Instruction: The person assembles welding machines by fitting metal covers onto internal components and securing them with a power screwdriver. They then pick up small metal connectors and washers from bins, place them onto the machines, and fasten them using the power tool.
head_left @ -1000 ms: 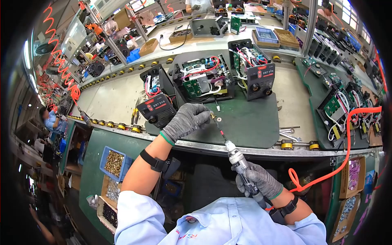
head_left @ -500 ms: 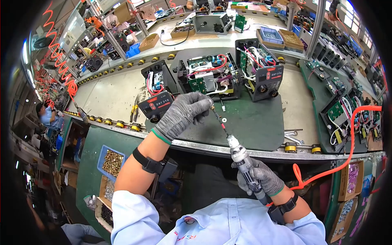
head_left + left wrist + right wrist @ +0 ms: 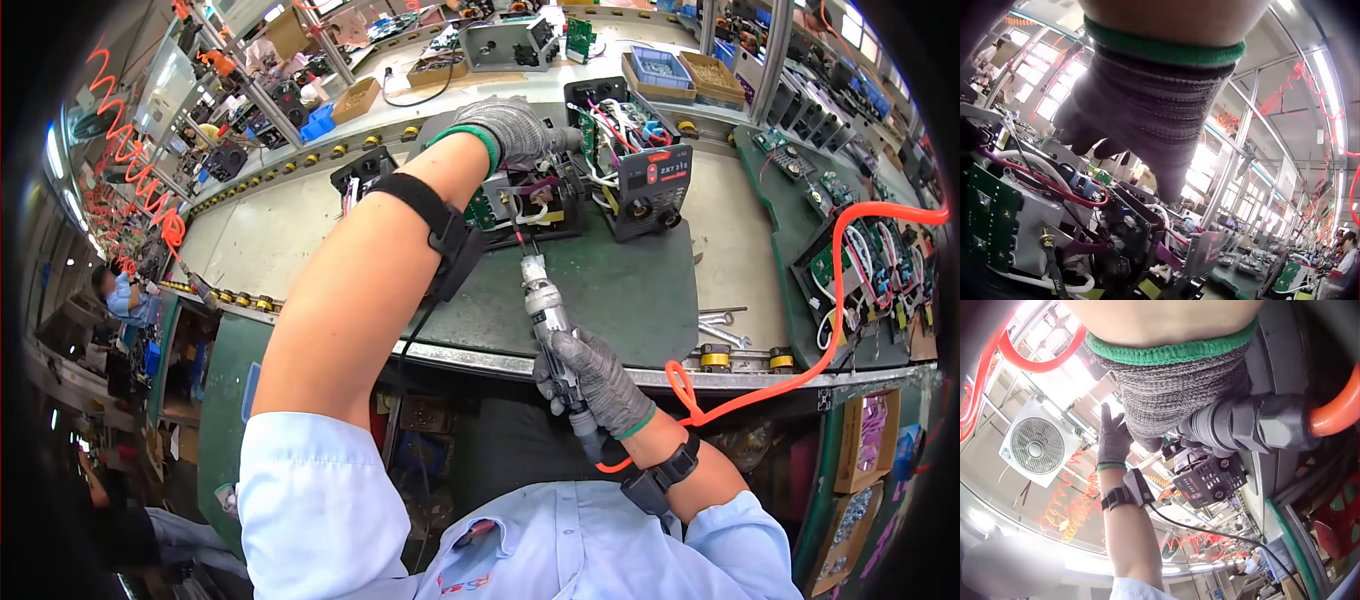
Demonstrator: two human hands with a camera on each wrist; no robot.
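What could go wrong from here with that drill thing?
The driver's bit might slip off the screw and scratch the green board beside it. The white wire close by could snag on the bit. The orange hose, looped near the bench edge, might tug the driver.

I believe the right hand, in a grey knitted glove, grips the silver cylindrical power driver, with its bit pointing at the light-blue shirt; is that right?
Not quite: the head view shows the bit pointing away from the light-blue shirt, toward the middle open unit. The right hand does grip the silver cylindrical power driver.
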